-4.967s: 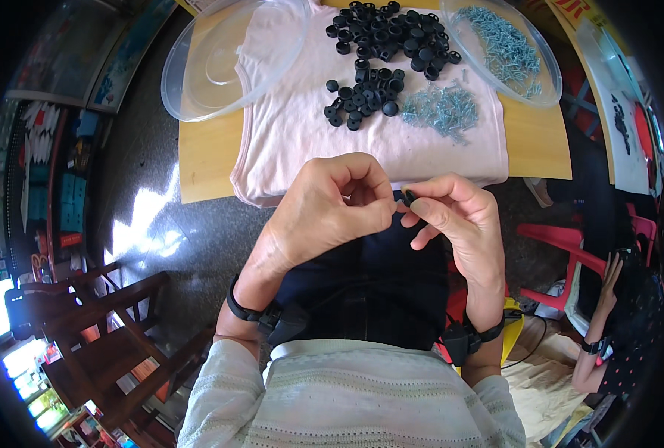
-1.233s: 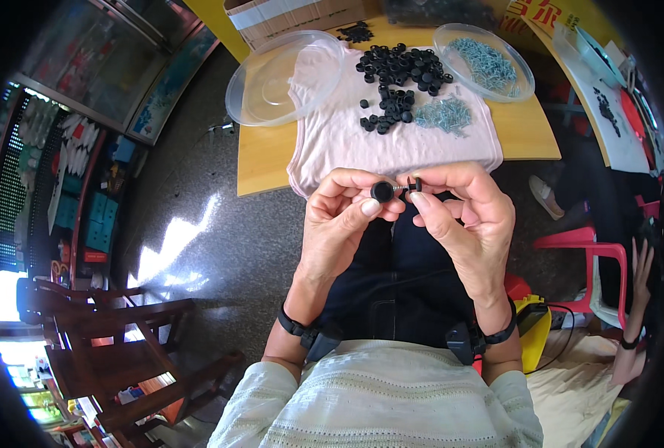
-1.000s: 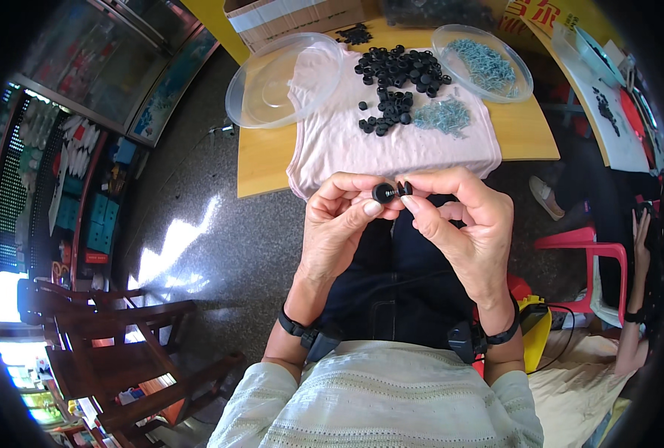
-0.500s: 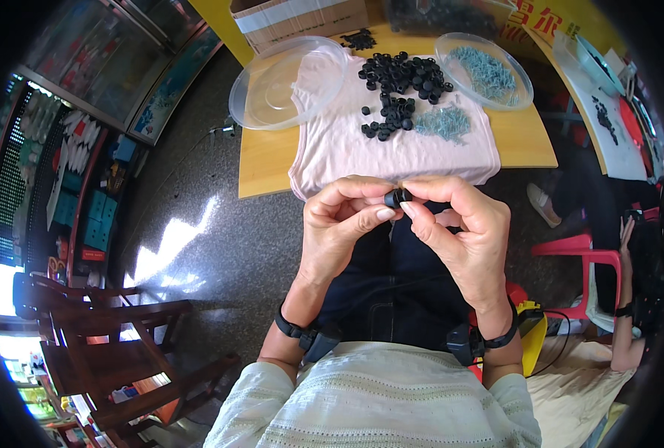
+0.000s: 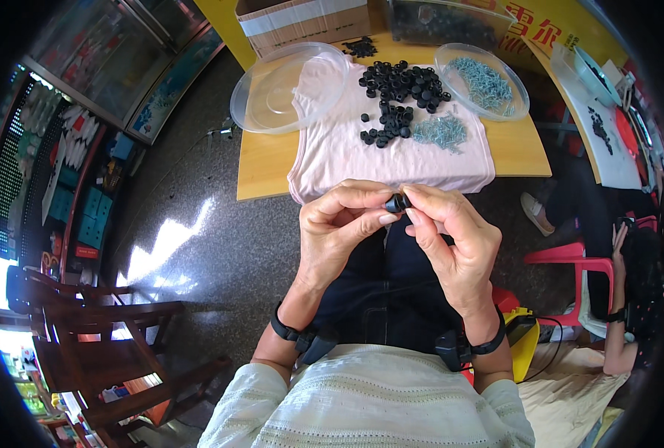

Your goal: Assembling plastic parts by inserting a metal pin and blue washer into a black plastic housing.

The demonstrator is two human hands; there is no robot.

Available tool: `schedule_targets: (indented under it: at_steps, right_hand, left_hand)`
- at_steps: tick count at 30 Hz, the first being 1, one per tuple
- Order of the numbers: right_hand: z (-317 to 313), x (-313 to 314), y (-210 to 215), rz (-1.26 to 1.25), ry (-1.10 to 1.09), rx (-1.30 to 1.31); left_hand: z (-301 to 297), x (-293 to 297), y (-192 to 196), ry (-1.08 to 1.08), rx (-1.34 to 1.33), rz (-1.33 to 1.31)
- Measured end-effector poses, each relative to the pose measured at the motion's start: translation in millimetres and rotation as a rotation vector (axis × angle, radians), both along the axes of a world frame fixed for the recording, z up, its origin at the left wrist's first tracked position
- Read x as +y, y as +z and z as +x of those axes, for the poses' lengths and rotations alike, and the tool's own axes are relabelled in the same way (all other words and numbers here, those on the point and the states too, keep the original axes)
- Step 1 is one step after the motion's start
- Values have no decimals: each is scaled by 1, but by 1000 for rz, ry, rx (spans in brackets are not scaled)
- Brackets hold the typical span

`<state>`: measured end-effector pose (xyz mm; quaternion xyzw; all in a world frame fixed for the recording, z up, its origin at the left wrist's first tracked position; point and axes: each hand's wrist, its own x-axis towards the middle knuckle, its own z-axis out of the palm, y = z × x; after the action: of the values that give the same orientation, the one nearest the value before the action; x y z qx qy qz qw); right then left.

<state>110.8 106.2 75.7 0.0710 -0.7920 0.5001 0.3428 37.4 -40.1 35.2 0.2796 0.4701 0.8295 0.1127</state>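
Observation:
Above my lap, a small round black plastic cap (image 5: 395, 203) is pinched between my two hands. My left hand (image 5: 330, 233) grips its left side with thumb and forefinger. The thumb and fingertips of my right hand (image 5: 459, 243) close on its right end; whether a second small piece sits there is hidden. Beyond my hands a pale pink cloth (image 5: 332, 164) covers part of a yellow wooden table (image 5: 261, 168). On the cloth lie a heap of similar black caps (image 5: 403, 82) and a smaller pile of silvery screws (image 5: 442, 133).
A clear round lid or shallow tub (image 5: 251, 97) rests at the table's left. At the right, a clear tub (image 5: 524, 101) holds many screws. Behind stand a cardboard box (image 5: 302, 30) and a clear bin of black parts (image 5: 451, 26). Another person's arm (image 5: 617, 299) shows by a pink stool (image 5: 571, 259).
Both hands still hold the black cap at nearly the same place. My right hand has shifted slightly, its fingers turning at the cap's end. The whole view has tilted a little.

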Motion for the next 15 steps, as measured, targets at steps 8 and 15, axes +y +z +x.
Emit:
schedule_targets:
  at_steps: [8,15]
  right_hand:
    - [1,1,1,105,-29,42]
    - [2,1,1,121,-46,50]
  left_hand:
    - [3,-2,6,105,127,-103]
    - [9,-2,13,131,128,-123]
